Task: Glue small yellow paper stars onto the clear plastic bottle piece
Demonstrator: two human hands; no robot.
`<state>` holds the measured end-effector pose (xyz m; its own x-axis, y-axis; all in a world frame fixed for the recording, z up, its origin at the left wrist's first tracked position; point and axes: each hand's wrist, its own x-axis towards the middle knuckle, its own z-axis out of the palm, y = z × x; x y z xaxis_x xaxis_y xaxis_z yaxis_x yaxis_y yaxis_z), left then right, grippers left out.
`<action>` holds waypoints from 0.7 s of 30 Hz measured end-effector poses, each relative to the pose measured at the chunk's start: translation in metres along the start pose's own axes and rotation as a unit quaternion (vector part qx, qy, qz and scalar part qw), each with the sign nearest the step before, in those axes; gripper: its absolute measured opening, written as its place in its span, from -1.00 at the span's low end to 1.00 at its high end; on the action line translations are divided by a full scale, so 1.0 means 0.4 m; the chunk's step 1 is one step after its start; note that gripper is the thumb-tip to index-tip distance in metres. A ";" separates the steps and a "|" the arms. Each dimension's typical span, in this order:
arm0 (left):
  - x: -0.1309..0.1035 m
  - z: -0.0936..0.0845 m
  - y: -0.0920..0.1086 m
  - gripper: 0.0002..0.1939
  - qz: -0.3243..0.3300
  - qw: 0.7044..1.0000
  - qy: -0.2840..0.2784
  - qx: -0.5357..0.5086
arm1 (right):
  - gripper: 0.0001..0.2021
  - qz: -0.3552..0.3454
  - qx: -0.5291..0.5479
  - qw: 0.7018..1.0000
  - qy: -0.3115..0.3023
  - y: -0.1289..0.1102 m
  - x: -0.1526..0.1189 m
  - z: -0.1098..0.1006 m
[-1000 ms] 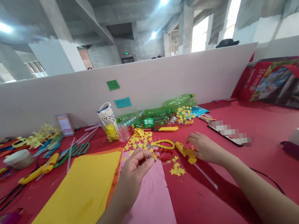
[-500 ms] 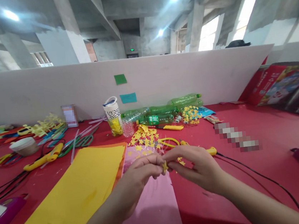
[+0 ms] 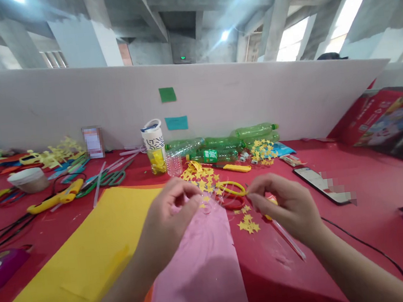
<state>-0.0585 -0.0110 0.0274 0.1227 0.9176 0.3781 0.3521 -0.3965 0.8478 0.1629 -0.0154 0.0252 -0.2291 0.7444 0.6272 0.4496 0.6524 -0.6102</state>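
Note:
My left hand [image 3: 174, 214] is over the top of the pink sheet [image 3: 204, 276], thumb and forefinger pinched; what they hold, if anything, is too small to tell. Apart from it, my right hand [image 3: 285, 204] hangs beside the yellow and red scissors handles [image 3: 233, 188], its fingertips pressed together on something I cannot make out. Between the hands lie a small pile of yellow paper stars [image 3: 248, 224] and, farther back, a larger heap of stars [image 3: 200, 175]. A clear stick [image 3: 287, 238] reaches out from beneath my right hand.
Yellow sheets [image 3: 78, 252] cover the left front. Green bottles [image 3: 222, 143], a white cup [image 3: 153, 139] and a yellow cutter [image 3: 237, 168] stand or lie at the back. A yellow glue gun [image 3: 56, 197] is left, a phone [image 3: 321, 183] right.
My hands have moved apart, the left one leftward and the right one rightward. The yellow star that was between their fingertips is no longer visible there. The view has shifted slightly.

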 end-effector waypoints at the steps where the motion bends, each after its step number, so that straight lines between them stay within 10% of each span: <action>1: 0.004 -0.004 -0.009 -0.91 0.041 0.995 0.068 0.057 | -0.94 0.019 0.004 1.000 0.019 0.010 0.007 -0.003; 8: -0.030 0.056 -0.074 -0.85 0.219 0.932 0.093 0.272 | -0.94 0.028 -0.033 0.999 -0.008 0.059 -0.004 0.043; 15: -0.025 0.117 -0.099 -0.87 0.211 0.891 0.110 0.387 | -0.94 -0.005 -0.071 0.997 -0.041 0.071 -0.027 0.064; 21: -0.016 0.139 -0.105 -0.93 0.202 0.913 0.112 0.336 | -0.94 -0.011 -0.072 0.996 -0.059 0.084 -0.034 0.071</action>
<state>-0.0226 0.0015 -0.0313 0.2021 0.6415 0.7400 0.8196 -0.5244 0.2308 0.1566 0.0002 -0.0176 -0.3363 0.7466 0.5740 0.5602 0.6485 -0.5153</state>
